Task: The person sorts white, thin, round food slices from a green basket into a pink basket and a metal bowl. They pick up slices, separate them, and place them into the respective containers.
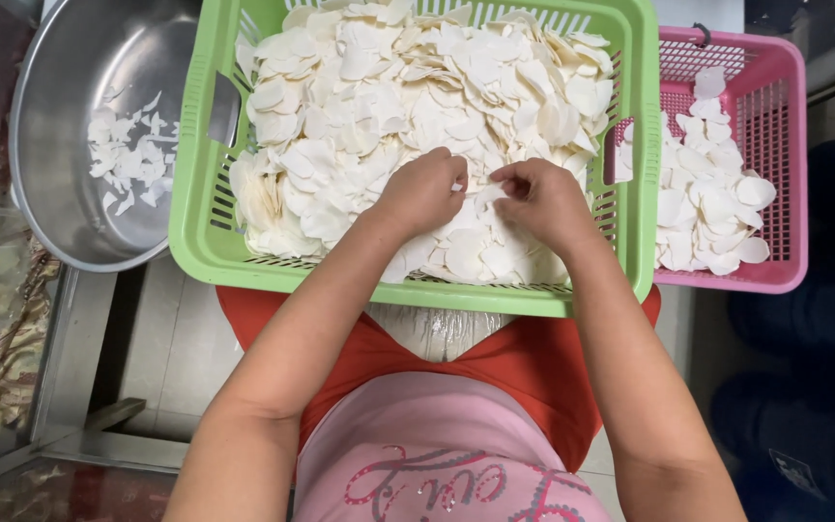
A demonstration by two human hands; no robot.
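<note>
A green plastic basket rests on my lap, heaped with thin white slices. My left hand and my right hand lie on the front of the heap, close together. Their fingertips meet and pinch one white slice between them. Both forearms reach in over the basket's near rim.
A large metal bowl with a few white slice pieces sits at the left. A pink basket holding more white slices stands at the right, touching the green one. Tiled floor and a metal frame lie below left.
</note>
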